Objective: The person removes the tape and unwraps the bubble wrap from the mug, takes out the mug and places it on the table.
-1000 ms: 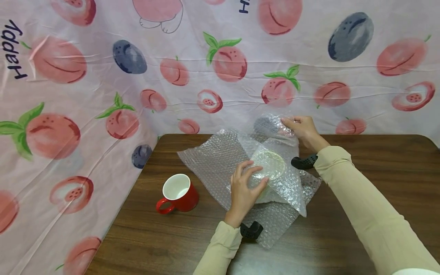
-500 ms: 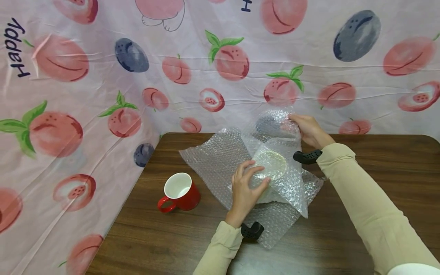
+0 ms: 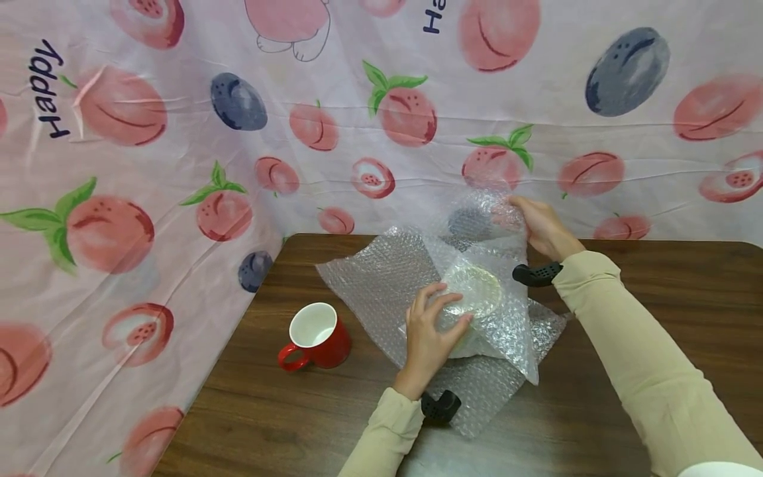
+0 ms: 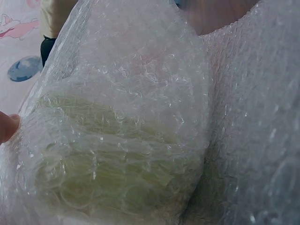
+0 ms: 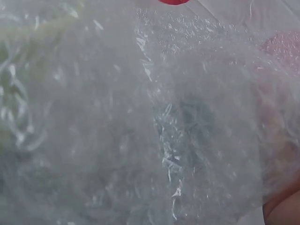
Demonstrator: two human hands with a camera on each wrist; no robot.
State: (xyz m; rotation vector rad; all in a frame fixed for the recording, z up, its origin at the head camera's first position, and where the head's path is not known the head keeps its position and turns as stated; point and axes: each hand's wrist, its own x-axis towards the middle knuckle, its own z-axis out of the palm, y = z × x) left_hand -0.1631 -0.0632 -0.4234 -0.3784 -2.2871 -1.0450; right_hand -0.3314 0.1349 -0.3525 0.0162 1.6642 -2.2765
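Note:
Bubble wrap [image 3: 387,278] lies spread on the table, with layers folded over a round object [image 3: 477,291] that has a pale yellow-green rim. In the left wrist view this object [image 4: 117,183] shows greenish through the plastic; its exact kind is obscured. Curved round its left side over the wrap is my left hand [image 3: 429,338], thumb and fingers spread apart. At the back right, my right hand [image 3: 542,225] pinches a raised edge of the wrap. A finger [image 5: 283,206] of it appears at the right wrist view's lower right.
A red mug [image 3: 318,336] with a white inside stands upright left of the wrap, its handle toward the left. The brown wooden table [image 3: 250,411] ends at a fruit-patterned cloth [image 3: 334,159] behind and on the left.
My right hand has lifted the wrap's edge slightly and moved a little rightward. The left hand stays on the wrapped object. The head view has shifted slightly.

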